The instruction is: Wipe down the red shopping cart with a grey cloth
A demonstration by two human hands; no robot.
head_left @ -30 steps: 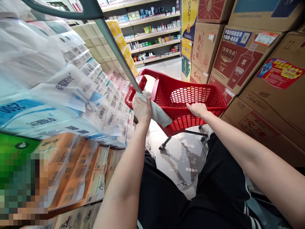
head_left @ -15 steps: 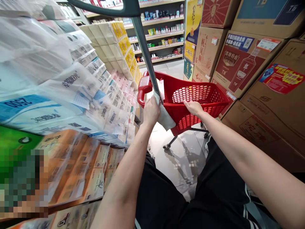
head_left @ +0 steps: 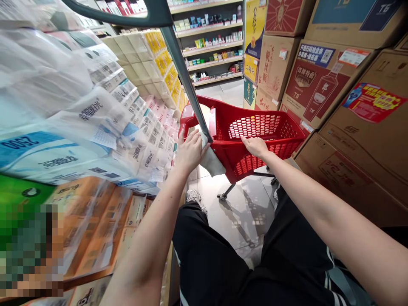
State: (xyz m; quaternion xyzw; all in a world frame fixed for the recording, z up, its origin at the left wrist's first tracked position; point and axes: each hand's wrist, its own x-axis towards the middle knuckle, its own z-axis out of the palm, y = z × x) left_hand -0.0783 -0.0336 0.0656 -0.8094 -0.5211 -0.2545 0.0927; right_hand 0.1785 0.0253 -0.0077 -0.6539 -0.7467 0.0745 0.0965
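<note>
A red plastic shopping cart basket (head_left: 219, 155) with perforated sides stands in front of me on a metal wheeled frame. From its near left end a grey metal pole (head_left: 183, 72) slants up to a dark handle (head_left: 121, 18). A pale grey cloth (head_left: 213, 162) is in my left hand (head_left: 190, 152), at the foot of the pole; its lower part hangs down beside the basket. The left fingers stretch over the cloth's top, and the thumb presses on it. My right hand (head_left: 256, 146) grips the basket's near rim, thumb on top, with its other fingers hidden inside.
Wrapped tissue packs (head_left: 105, 110) are stacked close on my left, above orange packs (head_left: 92, 221). Large cardboard boxes (head_left: 366, 148) rise on the right, near the basket's far end. Shelves of small bottles (head_left: 213, 42) stand behind. Tiled floor (head_left: 207, 187) shows under the cart.
My left hand has shifted left and its fingers have straightened, carrying the cloth with it. The pole's upper end and handle have swung left. The right hand keeps its hold on the rim.
</note>
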